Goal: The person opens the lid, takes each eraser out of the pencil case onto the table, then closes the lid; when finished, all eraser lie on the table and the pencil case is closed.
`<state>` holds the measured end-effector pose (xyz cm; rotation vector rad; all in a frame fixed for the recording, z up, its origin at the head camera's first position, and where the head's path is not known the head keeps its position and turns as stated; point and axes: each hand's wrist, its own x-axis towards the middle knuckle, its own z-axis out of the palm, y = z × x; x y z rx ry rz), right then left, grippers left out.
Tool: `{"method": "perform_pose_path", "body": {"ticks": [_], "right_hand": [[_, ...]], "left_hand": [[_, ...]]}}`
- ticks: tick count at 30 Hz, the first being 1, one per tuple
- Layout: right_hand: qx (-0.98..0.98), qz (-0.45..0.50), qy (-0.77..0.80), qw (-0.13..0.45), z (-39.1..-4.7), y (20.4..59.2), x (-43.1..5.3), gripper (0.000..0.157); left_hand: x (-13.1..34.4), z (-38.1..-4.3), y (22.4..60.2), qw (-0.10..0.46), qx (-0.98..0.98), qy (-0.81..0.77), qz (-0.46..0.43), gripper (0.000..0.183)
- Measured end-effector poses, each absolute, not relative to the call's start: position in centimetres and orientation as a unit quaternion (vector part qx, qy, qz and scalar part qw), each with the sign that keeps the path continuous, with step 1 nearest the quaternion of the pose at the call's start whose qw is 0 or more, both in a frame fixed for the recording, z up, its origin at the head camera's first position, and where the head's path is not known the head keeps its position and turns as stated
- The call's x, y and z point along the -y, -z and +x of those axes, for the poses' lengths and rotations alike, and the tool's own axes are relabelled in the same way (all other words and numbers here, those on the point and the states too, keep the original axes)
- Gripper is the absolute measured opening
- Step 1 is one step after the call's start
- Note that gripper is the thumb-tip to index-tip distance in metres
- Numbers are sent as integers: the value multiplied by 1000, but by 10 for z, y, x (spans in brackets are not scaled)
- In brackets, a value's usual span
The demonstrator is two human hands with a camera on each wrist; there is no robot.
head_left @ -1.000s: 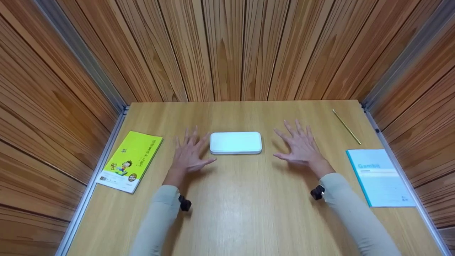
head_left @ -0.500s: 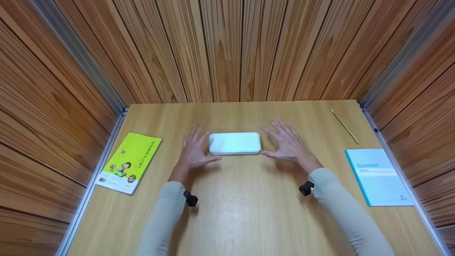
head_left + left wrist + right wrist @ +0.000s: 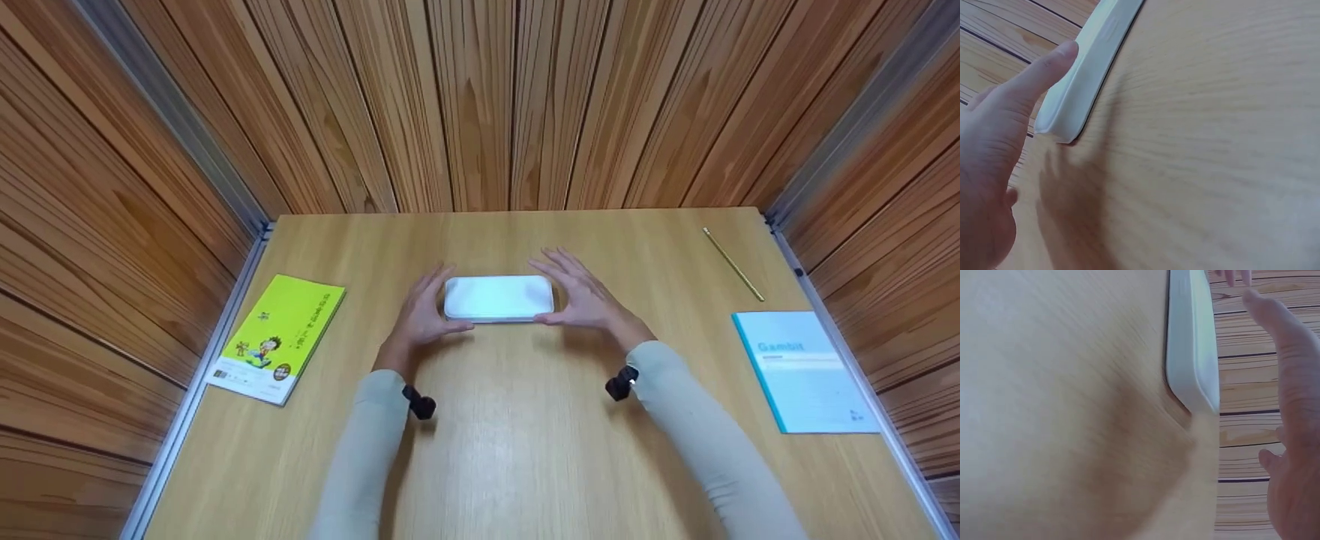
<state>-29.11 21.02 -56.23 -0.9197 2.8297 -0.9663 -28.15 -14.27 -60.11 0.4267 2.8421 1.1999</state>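
Note:
A flat white case with rounded corners (image 3: 499,298) lies lengthwise in the middle of the table. At its left end is my left hand (image 3: 424,315), thumb along the near edge and fingers reaching past the far corner. My right hand (image 3: 581,296) frames the opposite end the same way, fingers spread and slightly bent. In the left wrist view the thumb (image 3: 1044,70) overlaps the case's side. The right wrist view has a gap between the thumb (image 3: 1283,332) and the case (image 3: 1190,343). Neither hand grips it.
On the left lies a yellow-green booklet (image 3: 281,330) with a cartoon figure. A light blue notebook (image 3: 806,375) marked "Gambit" lies at the right edge, a thin gold pencil-like stick (image 3: 733,264) beyond it. Wood-plank walls (image 3: 480,105) stand behind and at both sides.
Both hands have moved inward from either side, closing in on the ends of the white case, and their spread fingers have drawn somewhat together. The case stays in place.

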Motion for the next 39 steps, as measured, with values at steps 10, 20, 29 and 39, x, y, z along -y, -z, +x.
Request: {"method": "perform_pose_path", "body": {"ticks": [10, 20, 29, 39], "right_hand": [[-895, -240, 374, 46, -293, 594, -203, 93], [-884, -214, 410, 73, -294, 612, -199, 81], [-871, -175, 454, 73, -292, 623, -195, 65], [-868, -159, 464, 78, -292, 621, -194, 62]], "left_hand": [[138, -285, 622, 15, -895, -433, 104, 111], [135, -287, 628, -1, -896, -436, 85, 102], [129, -287, 628, -7, -899, -432, 73, 86], [119, -288, 627, -1, -905, -422, 49, 87]]}}
